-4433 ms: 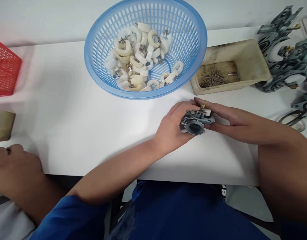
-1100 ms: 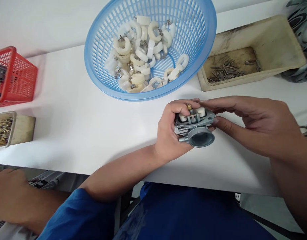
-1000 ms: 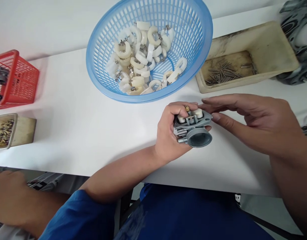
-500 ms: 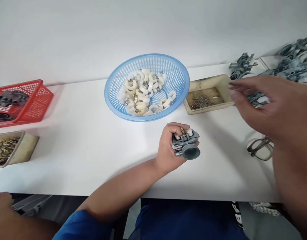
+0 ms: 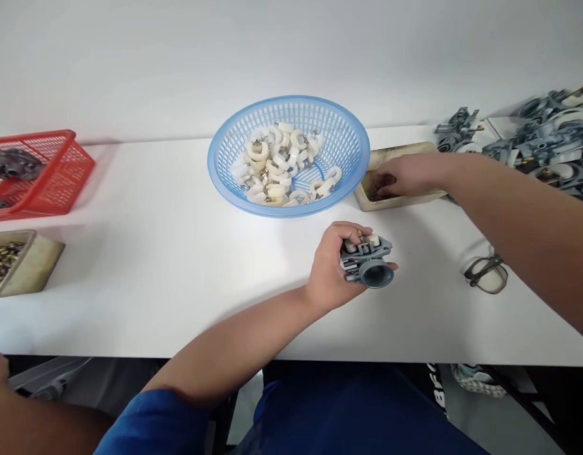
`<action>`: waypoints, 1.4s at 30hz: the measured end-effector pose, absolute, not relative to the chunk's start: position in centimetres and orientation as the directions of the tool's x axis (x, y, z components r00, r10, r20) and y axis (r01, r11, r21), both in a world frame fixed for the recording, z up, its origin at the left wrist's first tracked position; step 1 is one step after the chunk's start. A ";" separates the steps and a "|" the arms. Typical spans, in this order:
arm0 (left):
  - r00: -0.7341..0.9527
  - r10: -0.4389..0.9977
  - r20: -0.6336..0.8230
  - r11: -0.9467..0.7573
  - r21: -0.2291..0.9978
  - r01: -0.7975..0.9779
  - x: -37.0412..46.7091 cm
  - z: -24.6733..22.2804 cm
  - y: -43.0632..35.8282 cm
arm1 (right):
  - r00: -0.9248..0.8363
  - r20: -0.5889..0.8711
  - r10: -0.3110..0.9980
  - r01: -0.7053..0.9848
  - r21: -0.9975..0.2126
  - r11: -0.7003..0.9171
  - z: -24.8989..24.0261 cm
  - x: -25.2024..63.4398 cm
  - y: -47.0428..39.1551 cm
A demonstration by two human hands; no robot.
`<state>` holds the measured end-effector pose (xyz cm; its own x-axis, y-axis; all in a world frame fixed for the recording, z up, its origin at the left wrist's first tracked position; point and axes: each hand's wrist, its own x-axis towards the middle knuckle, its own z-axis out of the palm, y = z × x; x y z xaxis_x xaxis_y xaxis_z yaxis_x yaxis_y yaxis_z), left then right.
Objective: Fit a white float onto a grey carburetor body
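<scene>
My left hand (image 5: 330, 268) is wrapped round a grey metal carburetor body (image 5: 367, 259), its round mouth facing me and white float pieces on top. The beige tray (image 5: 405, 203) at the right of the blue basket has my right hand (image 5: 399, 175) reaching into it. The fingertips of that hand are bent down inside the tray, and what they touch is hidden. The blue basket (image 5: 291, 210) holds several white ring-shaped floats (image 5: 275, 170) with small metal clips.
A red basket (image 5: 59, 189) with metal parts and a bin (image 5: 38, 265) of brass pieces stand at the left. Glasses (image 5: 488, 275) lie at the right, below piled carburetors (image 5: 547, 142). Another person's arm (image 5: 30, 411) shows at lower left.
My right hand has moved left and down from above the table into the beige tray. The left hand still holds the carburetor body. The whole view has shifted slightly.
</scene>
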<state>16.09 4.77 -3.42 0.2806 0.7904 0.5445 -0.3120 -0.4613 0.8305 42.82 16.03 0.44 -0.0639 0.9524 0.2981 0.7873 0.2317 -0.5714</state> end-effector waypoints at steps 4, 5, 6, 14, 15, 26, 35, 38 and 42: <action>0.303 0.781 0.546 -0.467 0.833 -0.298 16.1 -3.7 4.8 | -0.158 -0.008 0.987 0.852 -0.506 0.133 2.0 43.5 16.7; 0.312 0.774 0.551 -0.477 0.832 -0.285 16.1 -3.8 4.8 | -0.112 -0.057 0.992 0.868 -0.492 0.069 2.8 43.5 16.8; 0.319 0.768 0.555 -0.486 0.830 -0.273 16.1 -3.8 4.8 | -0.066 -0.071 0.995 0.872 -0.488 0.023 3.6 43.4 16.8; 0.318 0.758 0.570 -0.518 0.822 -0.239 15.8 -3.8 4.9 | 0.196 0.157 0.968 0.543 -0.839 0.026 5.9 40.3 7.8; 0.325 0.757 0.567 -0.513 0.823 -0.243 15.8 -3.7 4.9 | 0.181 0.160 0.970 0.438 -0.897 0.067 5.8 39.3 6.4; 0.327 0.779 0.535 -0.462 0.842 -0.278 15.6 -3.2 4.5 | 0.473 0.455 0.754 0.295 -0.889 0.351 2.8 33.0 1.9; 0.386 0.767 0.513 -0.451 0.858 -0.245 14.8 -3.2 4.4 | 0.388 0.256 0.885 0.168 -0.964 0.205 2.4 32.4 1.4; 0.403 0.755 0.517 -0.455 0.856 -0.245 14.7 -3.2 4.3 | 0.469 0.314 0.825 0.358 -0.922 0.147 3.3 31.4 0.3; 0.391 0.752 0.531 -0.467 0.848 -0.252 14.8 -3.1 4.3 | 0.443 0.264 0.857 0.484 -0.875 0.019 4.7 31.1 -1.2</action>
